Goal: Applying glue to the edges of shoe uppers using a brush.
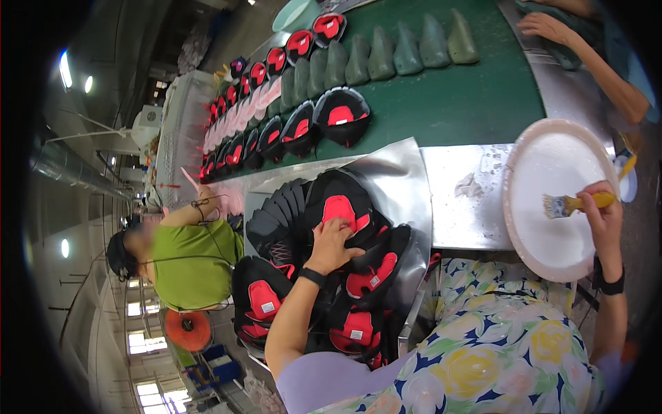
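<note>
My left hand (pixel 331 246) grips a black shoe upper (pixel 334 185) with a red lining, its fingers on the red part. That upper lies on a pile of similar ones, among them one upper (pixel 263 301) with a white label, in a metal tray. In my right hand (pixel 605 219) is a paint brush (pixel 578 204) with a yellow handle and pale bristles. The brush is held over a large white basin (pixel 522 162), which seems to contain a white liquid.
A green conveyor belt (pixel 476 96) carries rows of shoe uppers (pixel 341 116) and dark green shoe lasts (pixel 381 55). A co-worker in a green shirt (pixel 189 265) is at the left; another person's hand (pixel 548 29) shows at the upper right. An orange fan (pixel 187 330) stands behind.
</note>
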Available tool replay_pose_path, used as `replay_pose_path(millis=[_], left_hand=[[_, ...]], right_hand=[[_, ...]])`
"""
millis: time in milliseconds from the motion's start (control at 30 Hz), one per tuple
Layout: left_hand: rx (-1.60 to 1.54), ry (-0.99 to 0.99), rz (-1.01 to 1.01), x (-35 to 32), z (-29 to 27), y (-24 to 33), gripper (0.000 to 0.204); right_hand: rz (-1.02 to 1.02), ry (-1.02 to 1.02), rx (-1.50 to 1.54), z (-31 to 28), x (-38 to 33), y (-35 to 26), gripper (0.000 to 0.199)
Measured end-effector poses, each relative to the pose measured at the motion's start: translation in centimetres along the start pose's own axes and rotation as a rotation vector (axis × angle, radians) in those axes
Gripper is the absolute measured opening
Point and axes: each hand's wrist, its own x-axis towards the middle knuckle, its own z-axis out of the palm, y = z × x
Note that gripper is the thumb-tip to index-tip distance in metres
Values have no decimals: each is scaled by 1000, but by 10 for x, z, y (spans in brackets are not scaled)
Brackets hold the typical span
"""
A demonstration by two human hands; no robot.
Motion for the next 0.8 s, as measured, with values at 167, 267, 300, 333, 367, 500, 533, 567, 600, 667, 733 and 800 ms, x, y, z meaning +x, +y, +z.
replay_pose_path(millis=[167,267,300,333,367,500,533,567,600,667,733,800], left_hand=[[-414,200,31,-23,-13,-16,45],[-1237,-87,-205,-35,-32,-10,48],[-1232,-84,-208,-36,-31,-9,48],[-941,-122,-264,-34,-25,-9,47],[-649,-158,-314,-31,-19,-9,47],[-955,202,-150,-4,59,-31,76],[-779,310,-62,3,48,7,82],[-599,422,27,3,26,58,89],[-365,327,-38,-2,17,91,90],[19,325,-93,6,28,117,98],[45,362,-103,34,38,123,86],[-24,221,-151,51,24,123,69]], right_hand=[[-68,-30,26,-5,-11,-16,8],[-106,-47,22,-10,-17,-24,8],[-106,-46,28,-11,-19,-24,8],[-129,-32,50,-11,-22,-22,9],[-150,-19,72,-11,-24,-20,9],[-129,-10,99,-14,-31,-13,10],[-121,-11,79,-18,-32,-14,9],[-118,-12,62,-21,-33,-15,9],[-118,-8,63,-22,-33,-15,9],[-144,12,120,-20,-36,-17,10],[-147,11,129,-19,-39,-21,10],[-142,5,139,-18,-44,-25,10]])
